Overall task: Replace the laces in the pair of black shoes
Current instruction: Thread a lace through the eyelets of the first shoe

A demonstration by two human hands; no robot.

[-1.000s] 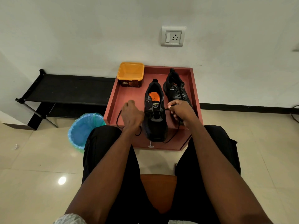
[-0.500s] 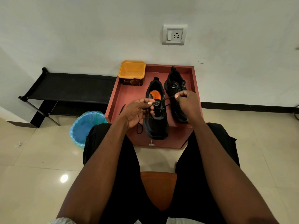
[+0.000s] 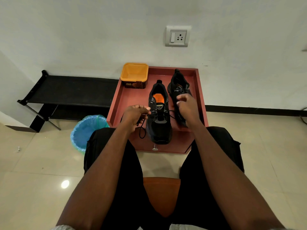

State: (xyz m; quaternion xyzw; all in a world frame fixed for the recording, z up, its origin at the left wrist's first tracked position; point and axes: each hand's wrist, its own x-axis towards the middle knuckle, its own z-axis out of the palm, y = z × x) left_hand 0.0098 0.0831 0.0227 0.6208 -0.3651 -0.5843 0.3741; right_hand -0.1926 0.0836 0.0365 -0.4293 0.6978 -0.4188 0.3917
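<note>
Since half a second ago the right hand [image 3: 186,106] has lifted away from the lace crossing and now hovers over the far shoe [image 3: 178,90], while the left hand [image 3: 135,116] has dropped slightly toward the left edge of the near shoe [image 3: 159,117].

Both shoes stand on the red tray [image 3: 132,98], toes toward the person, which keeps the eyelets facing up and within reach of both arms. The near shoe sits at the tray's middle, its orange insole showing; the far shoe lies just right of it and further back. An orange tub [image 3: 134,74] occupies the tray's back-left corner.

The left fingers [image 3: 146,109] curl round the black lace [image 3: 163,112], pinching it just left of the near shoe's upper eyelets; slack loops down from that hand beside the shoe. The lace runs across the tongue toward the right. The right fingers [image 3: 181,97] are loosely curled and blurred, and I cannot tell whether they hold the other lace end. This looks like tensioning one crossing mid-lacing.
</note>
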